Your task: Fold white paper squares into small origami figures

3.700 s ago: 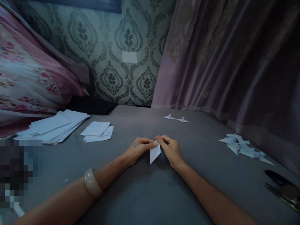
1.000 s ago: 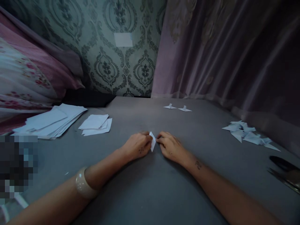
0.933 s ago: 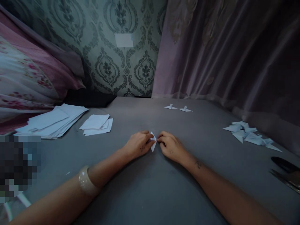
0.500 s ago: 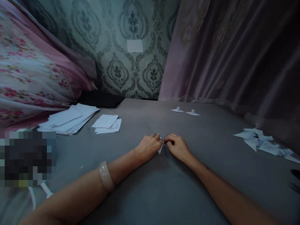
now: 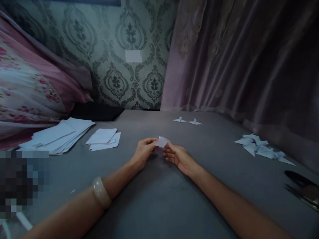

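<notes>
A small folded piece of white paper [image 5: 161,142] is held up between my two hands, a little above the grey surface, with a flat diamond-like face toward me. My left hand [image 5: 145,150] pinches its left corner between thumb and fingers. At its right corner, my right hand [image 5: 179,157] grips with thumb and forefinger, the other fingers curled below. A pale bangle [image 5: 101,193] circles my left forearm. Beyond my hands, two small folded paper figures [image 5: 179,119] stand side by side on the grey surface [image 5: 149,202].
At the left lie a stack of large white sheets [image 5: 59,136] and a smaller pile of square papers [image 5: 102,137]. Several folded paper figures [image 5: 265,151] are heaped at the right, with a dark-handled tool [image 5: 299,179] nearer me. A patterned wall and curtains [image 5: 211,66] border the surface.
The folded paper has been lifted and turned so that its flat face shows; before, it was mostly hidden under my fingers. Both hands have turned, and the whole view has shifted.
</notes>
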`<state>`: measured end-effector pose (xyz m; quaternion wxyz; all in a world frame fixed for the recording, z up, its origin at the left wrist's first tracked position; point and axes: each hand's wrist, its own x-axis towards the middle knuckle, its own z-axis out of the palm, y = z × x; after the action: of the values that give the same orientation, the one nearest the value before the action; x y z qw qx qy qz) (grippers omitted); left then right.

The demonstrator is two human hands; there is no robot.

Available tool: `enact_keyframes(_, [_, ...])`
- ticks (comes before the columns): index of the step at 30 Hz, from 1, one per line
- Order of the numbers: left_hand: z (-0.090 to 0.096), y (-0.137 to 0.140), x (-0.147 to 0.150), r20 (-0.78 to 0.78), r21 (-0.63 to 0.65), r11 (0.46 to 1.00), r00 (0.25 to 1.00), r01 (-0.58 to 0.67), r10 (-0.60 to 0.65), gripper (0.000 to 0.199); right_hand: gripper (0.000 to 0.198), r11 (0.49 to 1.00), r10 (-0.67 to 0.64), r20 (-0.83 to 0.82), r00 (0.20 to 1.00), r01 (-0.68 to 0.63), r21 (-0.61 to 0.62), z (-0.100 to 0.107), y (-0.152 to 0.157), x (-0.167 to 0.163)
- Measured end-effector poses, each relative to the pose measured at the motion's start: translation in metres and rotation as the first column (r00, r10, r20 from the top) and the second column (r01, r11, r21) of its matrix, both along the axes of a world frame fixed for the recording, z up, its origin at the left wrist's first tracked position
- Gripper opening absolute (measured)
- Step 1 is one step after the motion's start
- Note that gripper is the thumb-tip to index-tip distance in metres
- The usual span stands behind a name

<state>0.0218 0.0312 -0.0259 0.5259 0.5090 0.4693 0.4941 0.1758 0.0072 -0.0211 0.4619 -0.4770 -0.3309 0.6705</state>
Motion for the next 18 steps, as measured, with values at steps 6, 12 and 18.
enact_keyframes(6, [-0.0027, -0.0051, 0.0056, 0.115, -0.008, 0.997, 0.99, 0.079, -0.078, 0.025, 0.009, 0.999, -0.01, -0.178, 0.984, 0.003, -0.041, -0.0028, 0.0001, -0.0002])
enact_keyframes(12, [-0.0029, -0.0015, 0.0008, 0.205, -0.129, 0.983, 0.974, 0.128, -0.1, 0.046, 0.013, 0.997, -0.041, 0.077, 0.996, 0.036, 0.064, -0.0059, 0.0049, 0.0057])
enact_keyframes(18, [0.0003, -0.0046, -0.0009, -0.01, -0.099, 0.977, 0.982, 0.188, -0.189, 0.036, 0.019, 0.974, 0.006, 0.363, 0.932, -0.088, 0.209, -0.0075, 0.0058, 0.0084])
